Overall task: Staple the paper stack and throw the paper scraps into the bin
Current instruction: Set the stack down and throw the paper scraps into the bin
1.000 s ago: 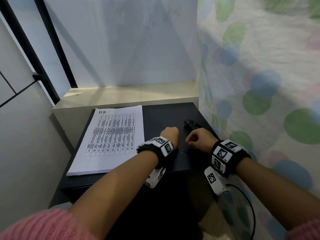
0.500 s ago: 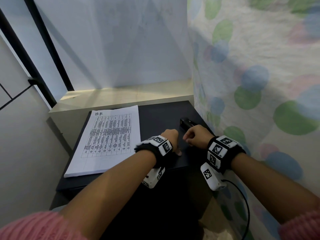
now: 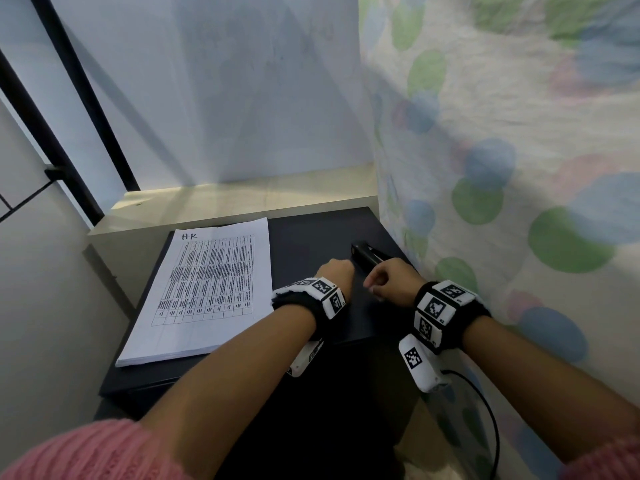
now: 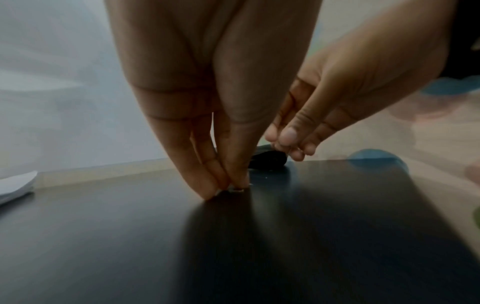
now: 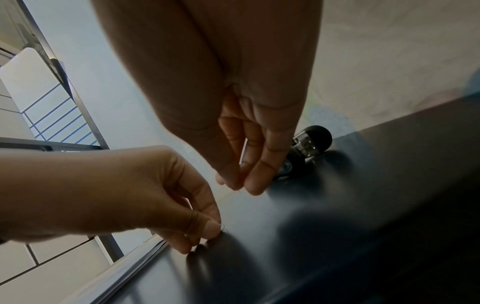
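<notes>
A white paper stack with a printed table lies on the left of the black table. The black stapler lies at the back right. My left hand has its fingertips pressed together on the tabletop, pinching a tiny pale scrap. In the head view the left hand sits between the stack and the stapler. Just right of it, my right hand hovers a little above the table in front of the stapler. Its thumb and fingers are pinched together, with a thin pale sliver at the tips.
A pale wooden ledge runs behind the table below a white wall. A spotted cloth hangs close along the right side. A black cable trails from my right wrist. No bin is in view.
Both hands stay close together in front of the stapler. The left thumb, seen reaching down half a second ago, is tucked under the hand again.
</notes>
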`<state>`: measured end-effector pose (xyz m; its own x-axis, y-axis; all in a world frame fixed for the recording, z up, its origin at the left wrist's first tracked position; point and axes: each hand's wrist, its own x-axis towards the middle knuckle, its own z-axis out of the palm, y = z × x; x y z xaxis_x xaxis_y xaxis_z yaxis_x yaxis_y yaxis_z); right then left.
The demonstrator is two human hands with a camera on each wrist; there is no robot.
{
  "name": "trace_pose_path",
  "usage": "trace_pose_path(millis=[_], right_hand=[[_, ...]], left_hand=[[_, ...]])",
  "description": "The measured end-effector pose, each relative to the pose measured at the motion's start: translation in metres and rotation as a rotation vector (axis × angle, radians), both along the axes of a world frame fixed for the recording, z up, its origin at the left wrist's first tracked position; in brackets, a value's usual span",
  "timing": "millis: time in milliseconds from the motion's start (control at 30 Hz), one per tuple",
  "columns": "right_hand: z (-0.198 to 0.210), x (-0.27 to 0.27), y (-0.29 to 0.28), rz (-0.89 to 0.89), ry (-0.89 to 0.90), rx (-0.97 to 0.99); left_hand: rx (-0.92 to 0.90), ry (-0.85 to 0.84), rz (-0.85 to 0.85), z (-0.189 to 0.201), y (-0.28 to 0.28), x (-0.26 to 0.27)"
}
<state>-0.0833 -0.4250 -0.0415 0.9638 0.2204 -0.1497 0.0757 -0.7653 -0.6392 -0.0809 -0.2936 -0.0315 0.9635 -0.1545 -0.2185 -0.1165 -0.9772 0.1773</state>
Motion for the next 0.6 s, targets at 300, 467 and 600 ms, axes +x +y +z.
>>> trace_pose_path(millis=[300, 467, 600], right_hand=[[0.002, 0.001, 0.000, -0.006, 0.002, 0.037], [0.004, -0.001, 0.003, -0.008, -0.002, 0.083], [0.003, -0.004, -0.002, -0.032, 0.016, 0.151]], left_hand=[[0.151, 0.036, -0.123, 0.001, -0.005, -0.007], [0.065, 0.055, -0.048, 0.000, 0.006, -0.003], [-0.041, 0.044, 0.071, 0.007, 0.031, 0.003]])
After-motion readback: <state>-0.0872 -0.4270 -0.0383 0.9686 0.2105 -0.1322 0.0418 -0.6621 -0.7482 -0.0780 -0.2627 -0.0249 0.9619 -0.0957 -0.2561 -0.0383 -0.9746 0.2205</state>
